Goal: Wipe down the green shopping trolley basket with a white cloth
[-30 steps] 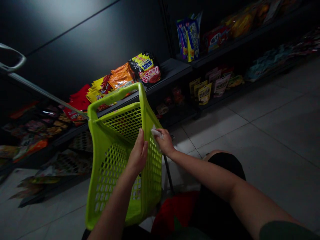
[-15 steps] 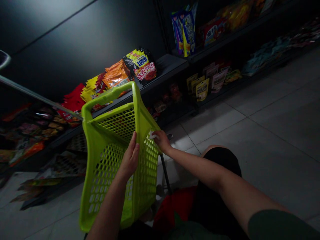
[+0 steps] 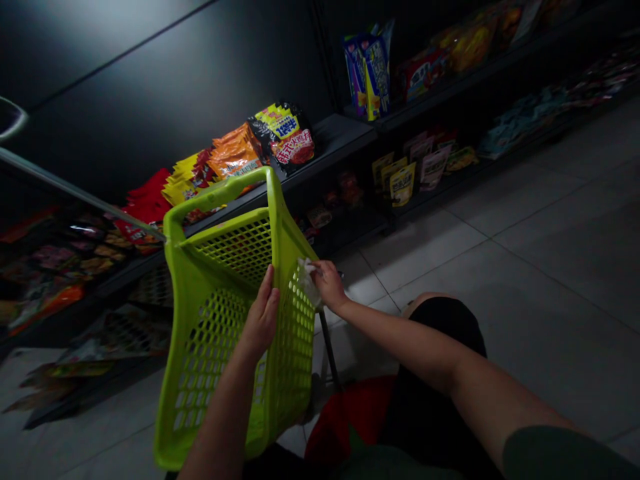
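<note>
Moved: white cloth (image 3: pixel 307 280) hangs lower along the basket edge than before.
Right hand (image 3: pixel 327 285): narrow, pinching cloth against basket.
Left hand (image 3: pixel 261 313): gripping mesh side.
Green plastic basket (image 3: pixel 173 267): tilted between hands, above tiled floor (image 3: pixel 500 267).

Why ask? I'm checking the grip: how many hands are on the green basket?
2, both on the green basket: the left hand on its mesh side, the right hand pressing a white tissue against the same side.
</note>
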A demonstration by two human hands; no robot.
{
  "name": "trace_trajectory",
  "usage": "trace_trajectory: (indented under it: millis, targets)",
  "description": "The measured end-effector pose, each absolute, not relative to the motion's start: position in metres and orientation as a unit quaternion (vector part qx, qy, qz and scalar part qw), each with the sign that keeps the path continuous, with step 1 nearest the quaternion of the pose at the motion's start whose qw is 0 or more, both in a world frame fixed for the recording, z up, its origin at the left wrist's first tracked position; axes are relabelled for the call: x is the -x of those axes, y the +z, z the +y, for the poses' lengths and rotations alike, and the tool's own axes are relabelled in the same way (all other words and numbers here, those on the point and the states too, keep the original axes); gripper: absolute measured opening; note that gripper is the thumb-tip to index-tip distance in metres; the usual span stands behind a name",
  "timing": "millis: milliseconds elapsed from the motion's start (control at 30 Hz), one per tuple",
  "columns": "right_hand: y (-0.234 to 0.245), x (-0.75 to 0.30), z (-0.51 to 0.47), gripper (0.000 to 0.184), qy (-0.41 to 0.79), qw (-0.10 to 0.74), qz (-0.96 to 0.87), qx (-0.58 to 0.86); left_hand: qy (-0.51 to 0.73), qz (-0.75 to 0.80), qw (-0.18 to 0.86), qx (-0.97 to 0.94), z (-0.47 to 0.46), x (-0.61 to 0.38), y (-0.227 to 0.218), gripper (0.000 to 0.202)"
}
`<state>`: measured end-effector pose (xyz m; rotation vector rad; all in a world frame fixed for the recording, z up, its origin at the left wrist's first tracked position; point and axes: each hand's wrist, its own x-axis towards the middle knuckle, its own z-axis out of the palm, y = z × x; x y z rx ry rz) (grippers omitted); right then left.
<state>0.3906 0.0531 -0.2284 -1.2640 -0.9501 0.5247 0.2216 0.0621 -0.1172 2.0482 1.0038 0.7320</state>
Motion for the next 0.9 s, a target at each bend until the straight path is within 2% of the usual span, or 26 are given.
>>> trace_trajectory:
  millis: [67,167,267,433,633,733,900]
  targets:
    - [-0.200,-0.394,0.062,0.038,0.169,0.698,-0.468,0.514,0.289,0.386,0.369,-0.794,0.062,-0.223,-0.117,0.063]
    - [-0.171,-0.393,0.075,0.048,0.124,0.675,-0.588,0.428,0.294,0.382,0.375,-0.792,0.060,-0.226,-0.116,0.062]
    - [-0.182,-0.399,0.092,0.048,0.132,0.666,-0.587,0.441,0.291,0.388,0.381,-0.788,0.058,-0.228,-0.114,0.062]
    - [-0.202,-0.422,0.119,0.032,0.200,0.663,-0.454,0.561,0.281,0.404,0.378,-0.785,0.058,-0.230,-0.112,0.063]
    - [-0.169,-0.413,0.120,0.046,0.133,0.696,-0.536,0.459,0.284,0.394,0.393,-0.781,0.061,-0.230,-0.114,0.063]
    - [-0.186,-0.418,0.115,0.045,0.159,0.670,-0.545,0.479,0.292,0.390,0.393,-0.780,0.062,-0.230,-0.114,0.062]
    - [-0.210,-0.443,0.122,0.034,0.256,0.603,-0.488,0.577,0.291,0.390,0.382,-0.786,0.063,-0.229,-0.115,0.062]
